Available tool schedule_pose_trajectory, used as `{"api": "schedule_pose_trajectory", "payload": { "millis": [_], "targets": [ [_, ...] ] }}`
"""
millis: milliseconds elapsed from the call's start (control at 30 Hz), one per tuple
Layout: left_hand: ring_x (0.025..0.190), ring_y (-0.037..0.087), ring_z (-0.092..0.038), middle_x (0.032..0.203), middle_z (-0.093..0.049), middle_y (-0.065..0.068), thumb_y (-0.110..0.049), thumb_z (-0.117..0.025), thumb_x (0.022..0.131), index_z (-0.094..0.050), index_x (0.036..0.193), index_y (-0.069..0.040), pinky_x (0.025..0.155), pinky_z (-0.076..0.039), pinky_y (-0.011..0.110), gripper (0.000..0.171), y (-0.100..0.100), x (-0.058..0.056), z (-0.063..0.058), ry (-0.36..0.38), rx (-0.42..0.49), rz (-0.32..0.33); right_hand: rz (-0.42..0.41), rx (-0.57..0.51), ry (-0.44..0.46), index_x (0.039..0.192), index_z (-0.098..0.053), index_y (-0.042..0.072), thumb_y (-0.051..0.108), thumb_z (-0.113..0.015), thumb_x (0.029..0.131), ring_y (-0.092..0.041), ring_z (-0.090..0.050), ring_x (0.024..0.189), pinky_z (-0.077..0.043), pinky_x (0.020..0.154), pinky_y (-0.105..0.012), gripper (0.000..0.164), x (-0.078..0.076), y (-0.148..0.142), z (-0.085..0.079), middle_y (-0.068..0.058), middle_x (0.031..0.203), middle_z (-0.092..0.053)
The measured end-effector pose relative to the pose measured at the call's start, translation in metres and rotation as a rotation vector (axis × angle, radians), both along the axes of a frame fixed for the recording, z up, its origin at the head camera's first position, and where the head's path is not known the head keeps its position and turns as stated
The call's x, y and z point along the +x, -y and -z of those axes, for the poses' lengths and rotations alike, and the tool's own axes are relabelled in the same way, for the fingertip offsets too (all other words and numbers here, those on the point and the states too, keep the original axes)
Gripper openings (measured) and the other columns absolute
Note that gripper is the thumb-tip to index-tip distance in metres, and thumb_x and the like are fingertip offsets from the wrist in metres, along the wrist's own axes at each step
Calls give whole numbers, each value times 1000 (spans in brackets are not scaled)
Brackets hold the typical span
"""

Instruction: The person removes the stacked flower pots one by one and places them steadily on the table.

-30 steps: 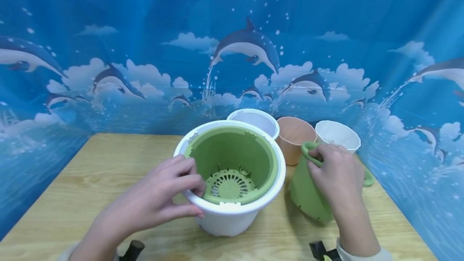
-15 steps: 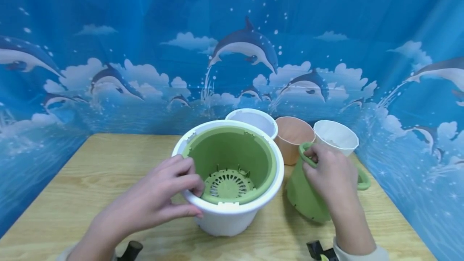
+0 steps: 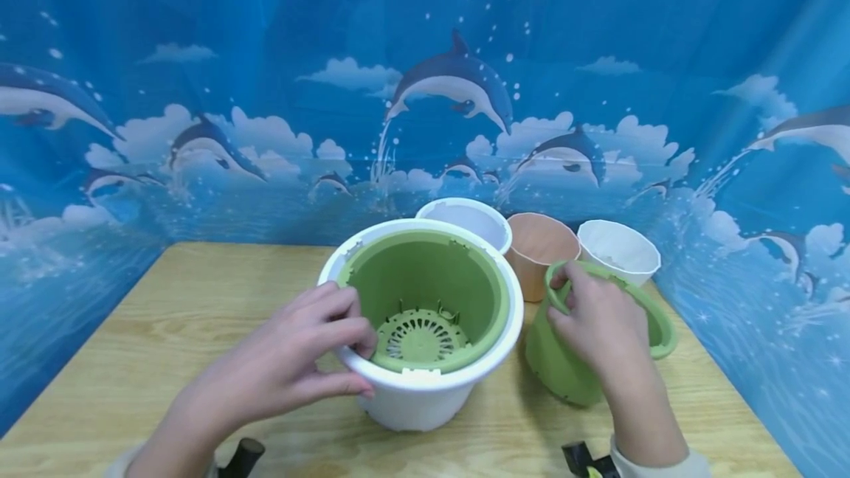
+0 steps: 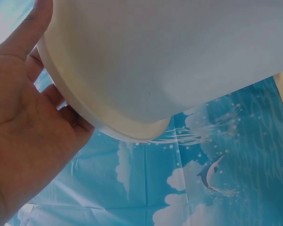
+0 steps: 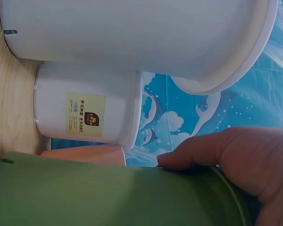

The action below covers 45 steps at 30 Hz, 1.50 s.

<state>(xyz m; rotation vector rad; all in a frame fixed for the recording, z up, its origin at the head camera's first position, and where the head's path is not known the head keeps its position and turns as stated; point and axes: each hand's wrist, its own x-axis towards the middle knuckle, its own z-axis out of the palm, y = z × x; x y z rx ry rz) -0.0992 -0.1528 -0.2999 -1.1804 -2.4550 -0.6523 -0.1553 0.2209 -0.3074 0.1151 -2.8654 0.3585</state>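
Note:
A large white flowerpot [image 3: 415,408] stands in the middle of the table with a green pot [image 3: 425,264] nested inside it, slotted base showing. My left hand [image 3: 292,356] grips the near-left of both rims, thumb outside and fingers curled over the inside. In the left wrist view the thumb lies along the white pot's outer wall [image 4: 132,61]. To the right, my right hand [image 3: 600,319] pinches the rim of a second green flowerpot [image 3: 558,364], which leans a little. The right wrist view shows the thumb on this green pot's side [image 5: 75,193], close to its rim.
Behind stand a white round pot [image 3: 468,216] with a yellowish label [image 5: 86,114], a terracotta-coloured pot [image 3: 531,271] and a white faceted pot [image 3: 620,246]. The wooden table [image 3: 199,301] meets a blue dolphin-print curtain [image 3: 299,94] at the back and sides.
The right hand has tipped the second green pot, so more of its opening now faces up and toward me. The left hand and the nested pots have stayed put.

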Motion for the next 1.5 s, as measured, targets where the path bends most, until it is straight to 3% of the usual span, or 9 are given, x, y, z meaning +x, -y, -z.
{"api": "schedule_pose_trajectory", "payload": {
  "millis": [633,1500],
  "targets": [
    [90,-1,-40,94,-44,-21,-55,-74,81,-59,93,-37,78,-42,24,25,-1,-2,0,-36,6,15,-38,30,96,107,-54,18,15,-75,81,-24,-49,60,-37,48,-36,34,-8,-5,9,-1,76,-56],
    [90,0,-41,94,-44,-20,-55,-74,79,-60,92,-36,78,-42,27,27,-1,-2,0,-36,15,11,-25,-4,48,107,-56,21,27,-83,81,-24,-56,73,-42,54,-39,38,-15,-8,16,-1,89,-61]
  ]
}}
